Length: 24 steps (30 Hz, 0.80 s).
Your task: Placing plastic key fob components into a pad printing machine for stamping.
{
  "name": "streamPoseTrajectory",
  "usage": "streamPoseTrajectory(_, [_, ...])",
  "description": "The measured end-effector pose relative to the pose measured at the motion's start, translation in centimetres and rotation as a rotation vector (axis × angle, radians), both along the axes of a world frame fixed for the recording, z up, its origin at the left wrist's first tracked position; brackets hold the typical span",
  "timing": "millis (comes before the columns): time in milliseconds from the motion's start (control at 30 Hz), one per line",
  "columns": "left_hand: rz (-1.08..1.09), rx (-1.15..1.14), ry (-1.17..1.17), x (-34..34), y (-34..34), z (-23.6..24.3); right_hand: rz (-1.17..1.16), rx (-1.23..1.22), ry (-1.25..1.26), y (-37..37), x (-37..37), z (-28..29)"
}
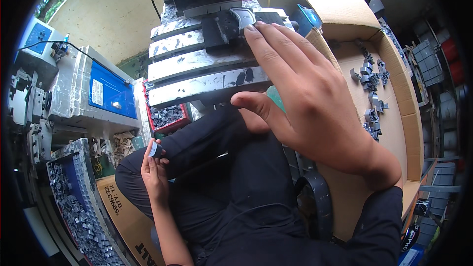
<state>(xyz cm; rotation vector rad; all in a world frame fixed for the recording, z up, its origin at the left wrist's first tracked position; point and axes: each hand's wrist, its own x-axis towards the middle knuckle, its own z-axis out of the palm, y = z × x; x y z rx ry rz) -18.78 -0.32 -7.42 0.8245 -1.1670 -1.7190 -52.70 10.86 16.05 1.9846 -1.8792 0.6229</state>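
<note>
One grey part (245, 17) on black fixture (211, 34), right hand (310, 96) unclenched against it | left hand (154, 171), lower-left of fixture, pinches small piece (155, 149) | I judge finger drag could unseat the part

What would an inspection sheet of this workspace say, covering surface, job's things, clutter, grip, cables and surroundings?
Surface: slotted silver metal table, dark-stained.
Job's things: glossy grey curved piece at a black block-shaped fixture; small grey-and-black piece.
Clutter: grey pieces scattered in an open brown cardboard box; dark pieces filling a red bin.
Grip: left hand holds the small piece; right hand open, fingertips at the curved piece's edge.
Cables: thin black cable, upper left.
Surroundings: grey metal cabinet with blue panel; beige wall.
</note>
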Motion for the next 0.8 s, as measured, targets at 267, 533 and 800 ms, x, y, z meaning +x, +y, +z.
streamPoseTrajectory(267, [-0.007, -0.007, 0.005, 0.03, 0.02, -0.03, 0.002, -0.015, -0.007, -0.03, -0.08, -0.24])
streamPoseTrajectory(533, [-0.001, -0.015, -0.001, 0.00, -0.01, -0.05, 0.000, -0.024, -0.004, -0.04, -0.09, -0.34])
streamPoseTrajectory(800, [0.010, -0.010, -0.009, -0.13, 0.07, 0.19, 0.001, -0.022, -0.006, -0.03, -0.03, -0.33])
